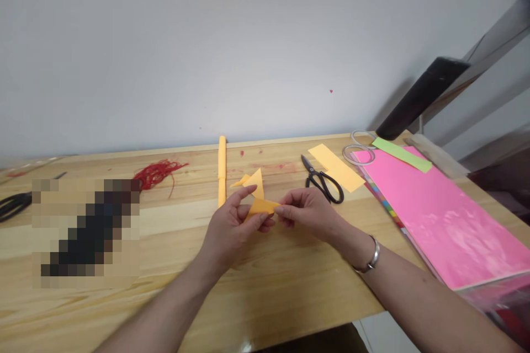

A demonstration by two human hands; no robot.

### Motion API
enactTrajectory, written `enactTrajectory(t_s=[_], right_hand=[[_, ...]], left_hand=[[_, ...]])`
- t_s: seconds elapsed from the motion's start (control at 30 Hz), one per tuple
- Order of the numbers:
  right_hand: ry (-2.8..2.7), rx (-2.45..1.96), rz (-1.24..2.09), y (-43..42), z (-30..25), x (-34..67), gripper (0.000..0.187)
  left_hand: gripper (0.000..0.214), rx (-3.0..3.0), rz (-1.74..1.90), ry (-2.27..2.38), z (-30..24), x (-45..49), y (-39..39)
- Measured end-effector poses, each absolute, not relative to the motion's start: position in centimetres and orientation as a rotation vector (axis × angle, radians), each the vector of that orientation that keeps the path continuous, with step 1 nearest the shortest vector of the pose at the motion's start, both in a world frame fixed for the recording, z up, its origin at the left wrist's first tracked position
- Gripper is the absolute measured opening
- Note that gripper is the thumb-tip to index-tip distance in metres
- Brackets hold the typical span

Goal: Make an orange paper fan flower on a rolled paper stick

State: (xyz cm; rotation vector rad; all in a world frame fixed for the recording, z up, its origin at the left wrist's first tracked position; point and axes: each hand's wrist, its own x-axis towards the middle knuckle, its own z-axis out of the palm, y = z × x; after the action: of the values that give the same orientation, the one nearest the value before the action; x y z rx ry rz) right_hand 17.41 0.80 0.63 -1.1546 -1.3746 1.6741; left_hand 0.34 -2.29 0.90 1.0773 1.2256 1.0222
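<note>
1. Pinching a small piece of orange paper [261,207], two hands, above the desk [290,292].
2. Left hand [232,226]: thumb pressed on the paper's near side, fingers behind; forefinger raised, apart from the thumb.
3. Right hand [308,210]: thumb and forefinger closed on the paper's narrow right tip.
4. Handling, as judged: light, even pressure suits thin paper; left thumb to steady the body, right fingertips to guide the tip; edges best lined up before any firm press, as a stray crease would likely show.
5. Position of the paper: between the two hands, touching both, at the left fingertips and just left of the right ones.
6. Pointed orange piece [255,179]: just beyond the left fingers; whether joined to the held paper, cannot tell.
7. Orange roll [222,160]: beyond the left hand, lengthwise away from it.
8. Scissors [312,171], black handles: just beyond the right hand.
9. Orange strips [339,170]: beyond the right hand, past the scissors.
</note>
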Motion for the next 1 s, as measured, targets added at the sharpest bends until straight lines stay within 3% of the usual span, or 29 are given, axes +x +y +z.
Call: enactTrajectory(t_s=[0.3,0.57,0.9,1.0], right_hand=[[-1.362,-1.134,1.725,0.8,1.0,17.6,0.031],[-1.562,-1.185,1.55,0.9,-0.4,17.5,0.027],[-1.405,-1.249,1.61,1.1,0.6,17.5,0.026],[-1.38,-1.232,1.591,1.2,0.5,17.8,0.027]], left_hand=[[0.064,1.075,1.014,1.211,0.6,0.3,-2.2],[0.064,1.112,0.976,1.209,0.3,0.5,-2.4],[0.065,1.062,1.032,1.187,0.8,0.5,-2.3],[0.056,1.047,1.06,1.154,0.7,0.5,-2.2]])
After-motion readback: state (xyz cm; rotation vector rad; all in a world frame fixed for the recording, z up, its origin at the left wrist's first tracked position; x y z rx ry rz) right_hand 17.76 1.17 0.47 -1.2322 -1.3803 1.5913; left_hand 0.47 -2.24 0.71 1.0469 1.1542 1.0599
